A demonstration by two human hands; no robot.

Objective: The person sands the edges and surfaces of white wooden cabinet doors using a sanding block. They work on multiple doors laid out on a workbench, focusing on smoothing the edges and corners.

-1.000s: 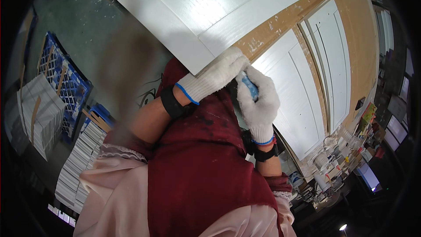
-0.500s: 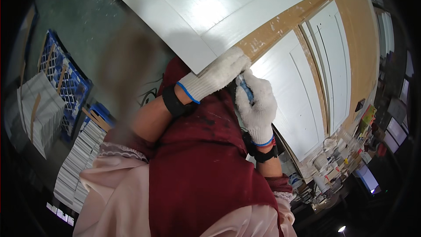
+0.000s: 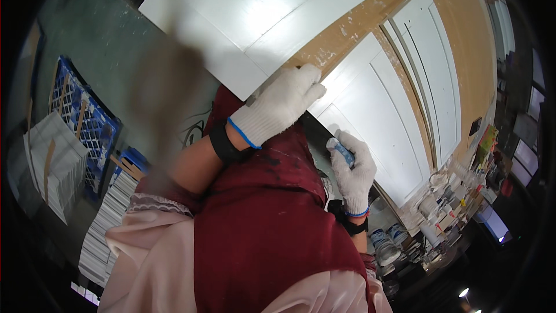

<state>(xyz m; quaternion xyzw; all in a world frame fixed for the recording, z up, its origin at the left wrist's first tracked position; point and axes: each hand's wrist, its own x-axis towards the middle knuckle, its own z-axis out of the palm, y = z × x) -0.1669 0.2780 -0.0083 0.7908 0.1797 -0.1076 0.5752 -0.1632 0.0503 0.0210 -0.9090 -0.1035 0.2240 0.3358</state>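
My left hand [image 3: 284,103], in a white knit glove with a blue cuff edge, is at the bench's near edge, beside the near corner of a large white panel door [image 3: 231,52]. Its fingers are curled together, and whatever they hold is hidden. Lower right, my gloved right hand [image 3: 359,175] is closed around a small blue-and-white object [image 3: 343,153] whose kind I cannot make out. That hand is just off the near edge of a second white panel [image 3: 376,116], which lies flat on the bench.
Brown board [image 3: 341,35] with white smears covers the bench. A narrower white panel [image 3: 428,64] lies farther right. Cans and tools clutter the right end [image 3: 440,214]. On the left floor stand a blue lattice pallet [image 3: 87,122] and stacked white boards [image 3: 55,156].
My hands have moved apart. The right hand has drawn down and right with the blue-and-white object, while the left has shifted slightly left and lower. The whole view has also shifted a little.
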